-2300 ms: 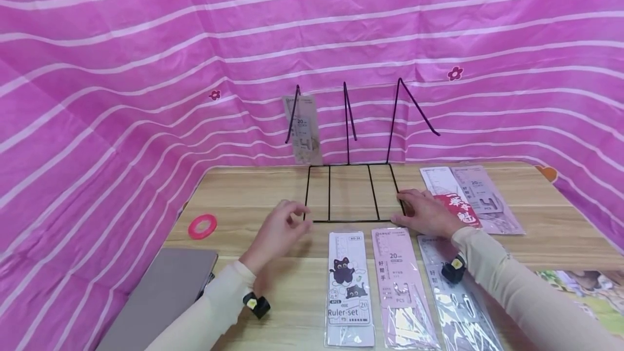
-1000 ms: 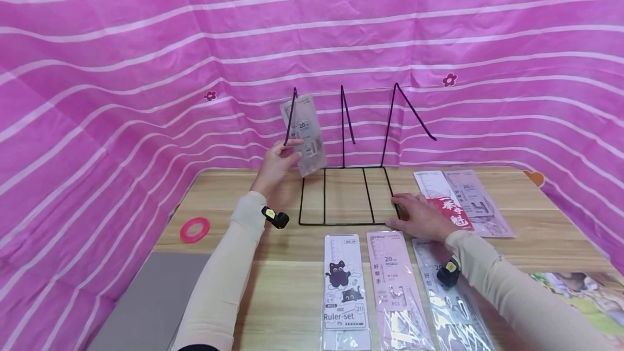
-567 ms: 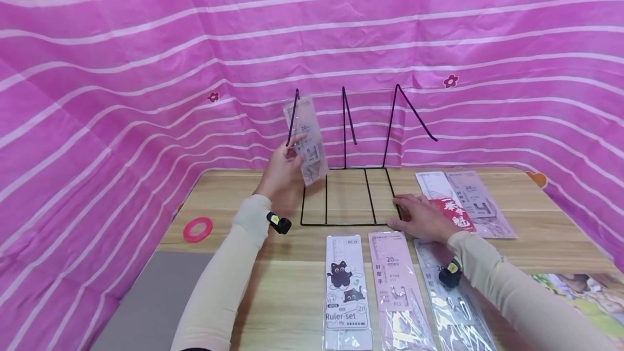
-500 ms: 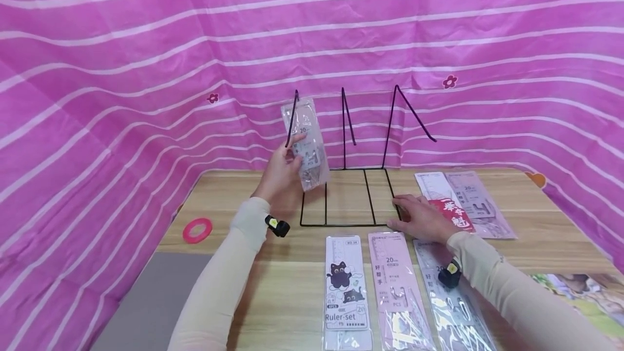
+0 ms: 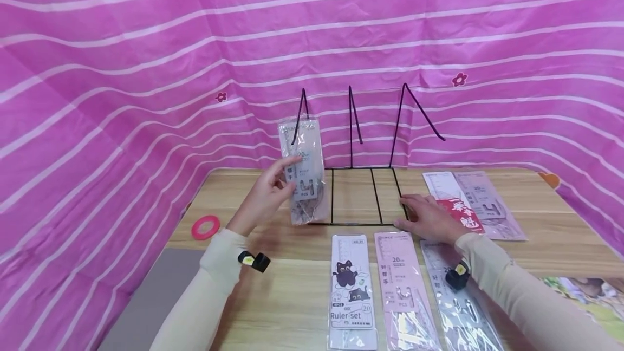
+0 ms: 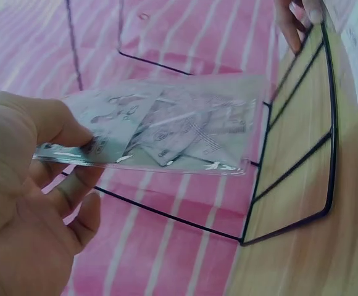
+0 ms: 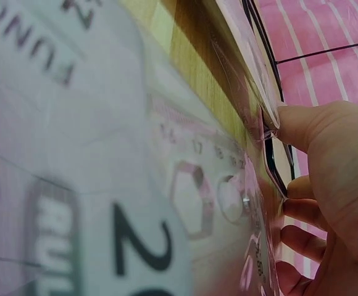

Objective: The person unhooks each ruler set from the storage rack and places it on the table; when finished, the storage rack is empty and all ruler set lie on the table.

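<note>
My left hand point(image 5: 263, 196) pinches a clear-wrapped ruler set point(image 5: 312, 205) between thumb and fingers. The set stands nearly upright at the left side of a black wire rack point(image 5: 351, 134), overlapping the rack's left upright in the head view. Seen from the left wrist, the clear packet point(image 6: 194, 126) reaches out from the thumb toward the rack's base. My right hand point(image 5: 429, 215) holds the front right corner of that base, its thumb close to the top of a packet in the right wrist view. Three more ruler sets, a white one with black cats point(image 5: 351, 286), a pink one point(image 5: 401, 280) and a grey one point(image 5: 441, 275), lie in front.
At the back right lie white and pink ruler packets point(image 5: 480, 188) with a red card point(image 5: 460, 213) on them. A pink ring point(image 5: 205, 227) lies left, above a grey flat thing point(image 5: 161, 286). Pink striped cloth point(image 5: 312, 31) hangs behind the wooden table point(image 5: 287, 286).
The left hand has gone from the rack's front left corner to the ruler set at the back and brought it forward and down, turned more upright. The right hand stays at the rack's corner.
</note>
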A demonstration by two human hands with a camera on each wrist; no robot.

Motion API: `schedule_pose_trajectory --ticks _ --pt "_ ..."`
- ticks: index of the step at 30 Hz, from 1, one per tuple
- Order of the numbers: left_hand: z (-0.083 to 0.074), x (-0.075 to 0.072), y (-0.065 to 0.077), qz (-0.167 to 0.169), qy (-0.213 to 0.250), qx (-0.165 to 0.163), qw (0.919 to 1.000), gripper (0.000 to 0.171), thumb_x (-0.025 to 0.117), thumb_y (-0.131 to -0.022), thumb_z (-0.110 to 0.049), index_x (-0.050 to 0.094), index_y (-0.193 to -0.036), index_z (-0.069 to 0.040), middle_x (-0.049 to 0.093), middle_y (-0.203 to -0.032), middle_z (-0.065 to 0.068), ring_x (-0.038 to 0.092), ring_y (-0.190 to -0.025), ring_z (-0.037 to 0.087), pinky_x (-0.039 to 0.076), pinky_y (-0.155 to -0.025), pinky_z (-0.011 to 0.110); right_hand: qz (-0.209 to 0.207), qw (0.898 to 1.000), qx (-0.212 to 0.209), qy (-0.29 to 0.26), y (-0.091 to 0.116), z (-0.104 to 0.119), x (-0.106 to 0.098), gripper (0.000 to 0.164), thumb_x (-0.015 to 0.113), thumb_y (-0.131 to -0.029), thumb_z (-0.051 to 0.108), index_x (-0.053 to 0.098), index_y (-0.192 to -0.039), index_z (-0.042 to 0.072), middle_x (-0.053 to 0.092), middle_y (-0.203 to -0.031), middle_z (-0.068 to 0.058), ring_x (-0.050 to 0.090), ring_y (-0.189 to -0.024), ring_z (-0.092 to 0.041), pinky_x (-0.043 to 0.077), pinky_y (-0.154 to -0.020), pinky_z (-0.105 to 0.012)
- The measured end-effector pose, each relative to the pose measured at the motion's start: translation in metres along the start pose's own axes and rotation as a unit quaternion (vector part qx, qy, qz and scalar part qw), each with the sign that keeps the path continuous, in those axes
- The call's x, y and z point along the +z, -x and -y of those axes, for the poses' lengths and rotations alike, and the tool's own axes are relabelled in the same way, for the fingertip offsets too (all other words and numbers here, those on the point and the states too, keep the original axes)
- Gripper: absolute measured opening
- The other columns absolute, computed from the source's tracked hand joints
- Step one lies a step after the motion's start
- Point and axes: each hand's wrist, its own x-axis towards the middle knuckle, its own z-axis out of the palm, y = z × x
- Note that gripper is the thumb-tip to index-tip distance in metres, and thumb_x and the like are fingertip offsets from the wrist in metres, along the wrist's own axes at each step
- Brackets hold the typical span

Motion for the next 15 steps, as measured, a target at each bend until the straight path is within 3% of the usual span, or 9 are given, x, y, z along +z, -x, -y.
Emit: schedule_pose_trajectory --ticks 3,8,11,15 --pt "-0.007 -0.005 0.019 0.014 -0.001 -0.014 0.9998 0.061 0.064 -0.104 -0.011 0.050 -0.151 -0.047 0.062 -0.122 0.004 0.058 -0.091 0.027 0.056 -0.070 0.028 -0.003 1.000 -0.005 0.002 0.000 -0.001 0.000 0.084 0.071 -0.096 0.054 0.044 -0.158 0.004 0.041 -0.165 -0.022 0.043 -0.142 -0.042 0.037 -0.119 -0.067" --pt "-0.016 -0.012 0.050 0.035 -0.016 -0.024 0.9990 0.059 0.067 -0.104 -0.015 0.050 -0.152 -0.046 0.060 -0.113 0.005 0.057 -0.092 0.029 0.054 -0.066 0.026 0.003 1.000 -0.003 -0.001 0.000 0.000 0.000 0.084 0.071 -0.096 0.054 0.044 -0.159 0.004 0.040 -0.166 -0.022 0.041 -0.143 -0.042 0.037 -0.119 -0.067" --pt "-0.020 -0.016 0.067 0.046 -0.022 -0.015 0.9986 0.059 0.068 -0.104 -0.016 0.049 -0.153 -0.044 0.059 -0.106 0.006 0.057 -0.090 0.029 0.052 -0.065 0.026 0.004 1.000 0.001 -0.002 0.000 0.000 0.000 0.084 0.071 -0.096 0.054 0.044 -0.158 0.004 0.040 -0.166 -0.022 0.041 -0.143 -0.042 0.037 -0.119 -0.067" --pt "-0.025 -0.020 0.087 0.063 -0.012 -0.001 0.9979 0.059 0.068 -0.103 -0.015 0.049 -0.154 -0.039 0.062 -0.114 0.004 0.058 -0.090 0.024 0.052 -0.063 0.025 0.003 1.000 0.000 -0.003 0.001 0.000 0.000 0.084 0.071 -0.096 0.054 0.044 -0.158 0.004 0.040 -0.165 -0.022 0.042 -0.141 -0.041 0.038 -0.118 -0.067"
